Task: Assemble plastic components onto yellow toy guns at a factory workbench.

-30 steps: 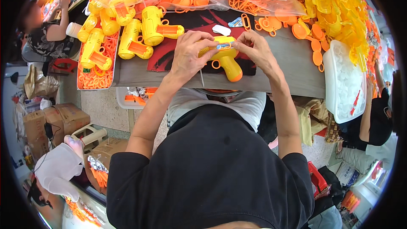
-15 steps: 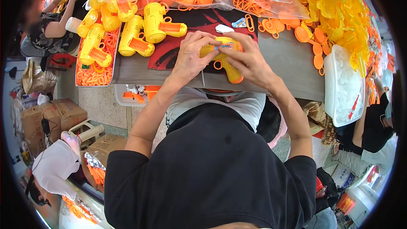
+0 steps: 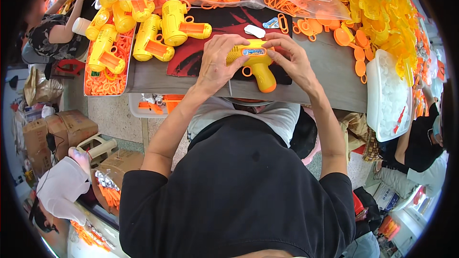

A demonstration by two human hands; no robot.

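A yellow toy gun [image 3: 264,77] with an orange-tipped handle and an orange trigger ring lies on its side over the dark red-and-black mat [image 3: 184,62]. On its upper body is a blue sticker [image 3: 253,52], flat against the plastic. My left hand [image 3: 215,62] grips the perforated front end between thumb and fingers. At the rear end, my right hand [image 3: 297,63] pinches the body, with its thumb by the sticker's edge. Just beyond the gun are a white oval piece [image 3: 254,31], a small stack of blue stickers [image 3: 270,24] and an orange clip-like loop [image 3: 283,24].
Several yellow toy guns [image 3: 174,23] lie at the left, beside a tray of orange rings [image 3: 107,84]. Plastic bags of parts [image 3: 306,7] line the back. Orange caps [image 3: 342,37], yellow shells [image 3: 373,5] and a white tub [image 3: 377,100] occupy the right. Other people sit nearby.
My right hand has moved right, off the sticker to the gun's rear end, so the sticker now shows fully. My left hand stays on the front end.
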